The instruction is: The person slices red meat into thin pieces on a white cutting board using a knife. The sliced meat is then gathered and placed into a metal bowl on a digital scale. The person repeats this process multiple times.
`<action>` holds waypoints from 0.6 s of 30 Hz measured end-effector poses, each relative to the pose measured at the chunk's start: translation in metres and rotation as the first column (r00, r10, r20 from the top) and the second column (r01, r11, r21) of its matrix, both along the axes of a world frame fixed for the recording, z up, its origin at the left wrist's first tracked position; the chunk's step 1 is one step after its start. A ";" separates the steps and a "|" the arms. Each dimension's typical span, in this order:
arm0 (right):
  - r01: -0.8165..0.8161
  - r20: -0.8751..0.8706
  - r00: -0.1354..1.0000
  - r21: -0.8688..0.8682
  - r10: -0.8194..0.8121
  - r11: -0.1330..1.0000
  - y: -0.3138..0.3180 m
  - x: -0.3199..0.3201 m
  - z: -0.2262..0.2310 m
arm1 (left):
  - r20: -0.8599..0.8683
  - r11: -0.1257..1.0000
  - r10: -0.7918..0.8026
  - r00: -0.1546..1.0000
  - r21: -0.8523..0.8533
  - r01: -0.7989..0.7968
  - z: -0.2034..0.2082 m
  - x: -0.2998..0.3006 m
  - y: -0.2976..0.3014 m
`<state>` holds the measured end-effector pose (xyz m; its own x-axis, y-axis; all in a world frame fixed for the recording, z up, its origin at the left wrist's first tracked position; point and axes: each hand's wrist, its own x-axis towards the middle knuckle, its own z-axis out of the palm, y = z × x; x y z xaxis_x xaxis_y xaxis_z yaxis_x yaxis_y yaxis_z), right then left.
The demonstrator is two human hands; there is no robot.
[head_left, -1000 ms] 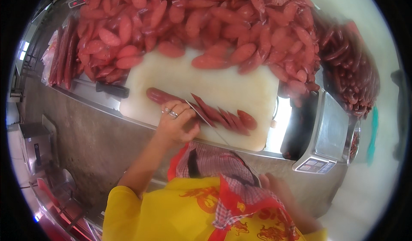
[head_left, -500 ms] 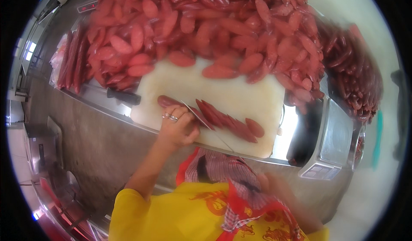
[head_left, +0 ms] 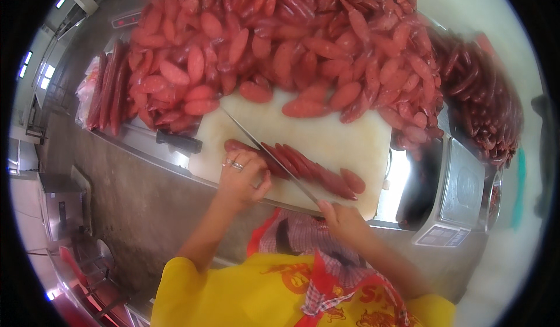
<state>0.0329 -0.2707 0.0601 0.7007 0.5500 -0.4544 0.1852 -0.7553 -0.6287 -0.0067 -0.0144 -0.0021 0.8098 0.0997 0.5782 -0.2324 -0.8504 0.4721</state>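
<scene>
Through the head camera I see a long, dark red sausage (head_left: 232, 146) lying slantwise on the white rectangular cutting board (head_left: 251, 118), near the edge closest to the person. The left hand (head_left: 245, 176), with a silver ring (head_left: 235, 165), rests upon it; the fingers are bent and pressed together over the sausage, but I cannot tell whether the thumb touches it. The right hand (head_left: 345, 222) is closed around the handle end of a knife with a long, thin metal blade (head_left: 269, 155), the fingers pressed together, and the handle is mostly hidden from me. This blade crosses above the sausage just beside the left hand, and its tip points toward the large heap of red oval slices (head_left: 291, 53) behind. Whether the edge touches the meat, I cannot tell. To the right of the blade, I find thin red cut pieces (head_left: 321, 176), overlapping in a slanted row. At the left border of the board is a black knife handle (head_left: 178, 141), and at the right stands a silver weighing scale (head_left: 464, 181).
</scene>
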 end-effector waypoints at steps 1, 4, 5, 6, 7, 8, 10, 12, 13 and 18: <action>0.015 0.009 1.000 -0.026 -0.014 1.000 -0.017 -0.012 0.009 | -0.025 1.000 -0.014 1.000 0.018 0.014 0.000 -0.001 0.002; -0.023 0.040 0.999 -0.139 0.029 0.990 -0.052 -0.034 0.024 | -0.033 0.999 -0.026 0.999 0.023 0.027 -0.004 -0.003 0.006; -0.007 0.004 1.000 -0.236 0.009 0.972 -0.059 -0.040 0.030 | -0.020 0.999 -0.029 0.999 0.023 0.030 -0.006 -0.002 0.007; 0.006 -0.031 0.999 -0.330 -0.017 0.944 -0.061 -0.043 0.033 | -0.033 0.999 -0.030 0.999 0.027 0.031 -0.008 -0.002 0.008; 0.008 0.002 1.000 -0.292 -0.008 0.956 -0.057 -0.043 0.033 | -0.014 0.999 -0.035 0.999 0.008 0.035 -0.010 -0.002 0.009; 0.009 0.036 0.999 -0.254 0.000 0.967 -0.049 -0.042 0.031 | -0.018 0.999 -0.037 0.999 -0.009 0.037 -0.012 -0.002 0.009; -0.030 0.096 0.995 -0.110 0.040 0.993 -0.022 -0.035 0.021 | -0.037 0.998 -0.056 0.998 -0.030 0.055 -0.014 -0.002 0.009; -0.047 0.120 0.991 -0.049 0.052 0.998 0.014 -0.017 0.001 | -0.033 0.997 -0.071 0.997 -0.033 0.070 -0.014 -0.002 0.010; -0.025 0.136 0.990 -0.067 0.033 0.997 0.029 -0.010 -0.004 | -0.025 0.995 -0.093 0.995 -0.023 0.093 -0.012 -0.001 0.011; 0.111 -0.088 0.989 -0.102 -0.121 0.989 0.041 0.006 0.000 | 0.012 0.999 0.004 1.000 -0.033 -0.003 0.004 0.000 0.022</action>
<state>0.0393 -0.2297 0.0600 0.7088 0.4178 -0.5684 0.0363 -0.8263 -0.5621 -0.0070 0.0079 0.0022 0.8023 0.1216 0.5844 -0.2355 -0.8351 0.4971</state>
